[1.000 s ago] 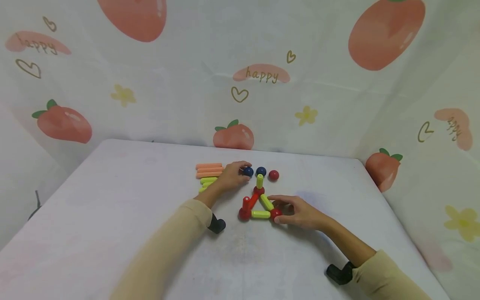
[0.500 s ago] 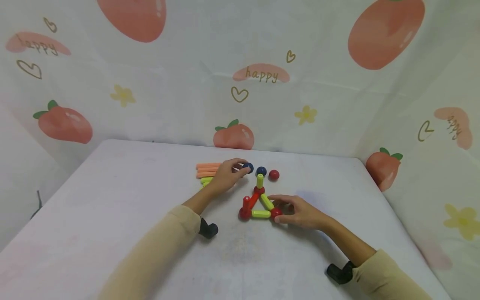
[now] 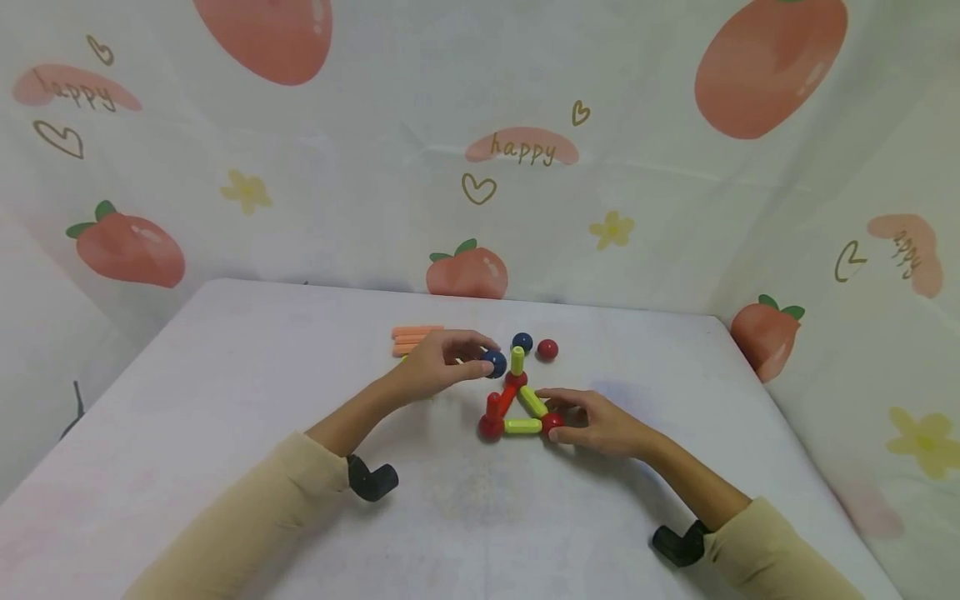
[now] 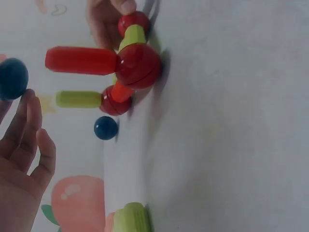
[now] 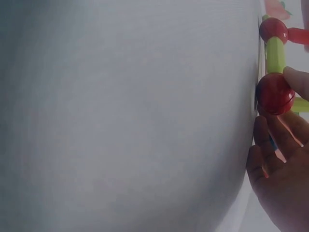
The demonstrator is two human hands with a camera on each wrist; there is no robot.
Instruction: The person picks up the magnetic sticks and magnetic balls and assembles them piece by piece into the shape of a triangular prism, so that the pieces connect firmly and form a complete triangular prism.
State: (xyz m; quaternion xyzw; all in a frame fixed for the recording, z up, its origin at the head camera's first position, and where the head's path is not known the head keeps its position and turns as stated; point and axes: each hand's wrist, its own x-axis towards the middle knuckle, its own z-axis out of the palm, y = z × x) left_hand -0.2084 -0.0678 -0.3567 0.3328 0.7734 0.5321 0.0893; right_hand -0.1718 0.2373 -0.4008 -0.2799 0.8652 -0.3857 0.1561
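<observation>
My left hand (image 3: 433,367) pinches a blue ball (image 3: 494,363) between thumb and fingers, held up off the table beside a triangular frame of balls and rods. Red balls form the frame's corners, joined by two yellow-green rods (image 3: 522,427) and a red one. On the left corner ball (image 3: 491,428) stands an upright red rod (image 4: 82,60). An upright yellow-green rod (image 3: 517,361) rises from the back ball (image 4: 116,100). My right hand (image 3: 602,423) grips the right corner ball (image 5: 275,94), with the thumb on its near side; this corner bears no upright rod.
Behind the frame lie another blue ball (image 3: 522,342) and a loose red ball (image 3: 547,350). Several orange rods (image 3: 412,332) lie at the back left, with yellow-green rods (image 4: 133,217) beside them, mostly hidden by my left hand in the head view.
My left hand has lifted the blue ball from the back row and brought it nearer, toward the frame's left side. The right hand stays on its corner ball.
</observation>
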